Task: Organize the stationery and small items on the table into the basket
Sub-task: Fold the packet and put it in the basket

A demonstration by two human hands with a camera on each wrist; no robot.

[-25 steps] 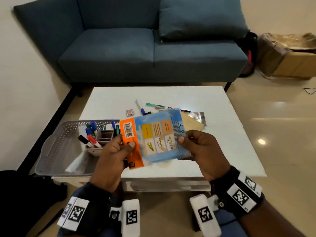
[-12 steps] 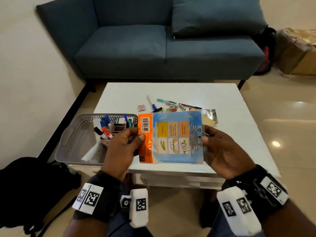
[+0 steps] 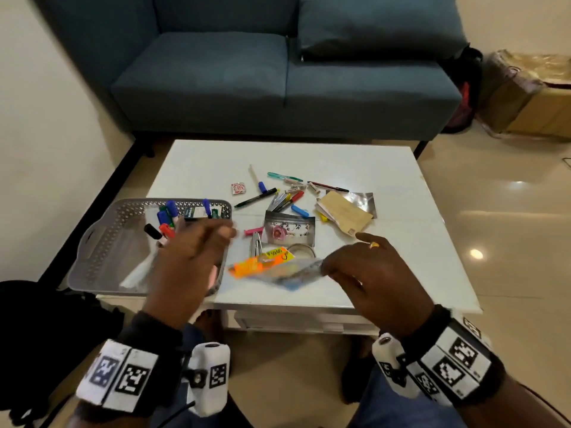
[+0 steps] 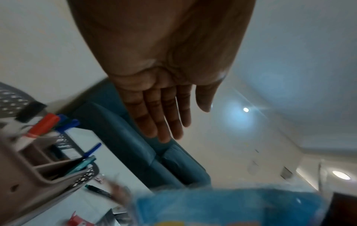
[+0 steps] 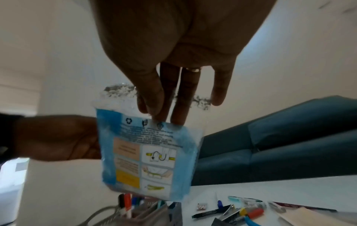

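Now the right hand (image 3: 375, 273) pinches the right end of a blue and orange printed plastic packet (image 3: 272, 267) between thumb and fingertips, holding it above the near edge of the white rectangular table (image 3: 401, 248), just right of the grey perforated plastic basket (image 3: 102, 239); in the right wrist view the packet (image 5: 148, 159) hangs from those fingertips (image 5: 160, 113) with its printed diagrams showing. Meanwhile the left hand (image 3: 188, 261) is blurred above the basket's right side, and the left wrist view shows its fingers (image 4: 160, 116) straight and together, holding nothing. Inside the basket a compartmented holder (image 4: 34, 162) stands at the far side with blue, red and black capped markers (image 3: 163, 220) upright in it. Farther back on the table lie scattered pens and markers (image 3: 278, 196), a clear zip pouch with a pink flower (image 3: 289, 231) and a tan paper envelope (image 3: 344, 213). Beyond the table stands a teal fabric sofa (image 3: 278, 75).
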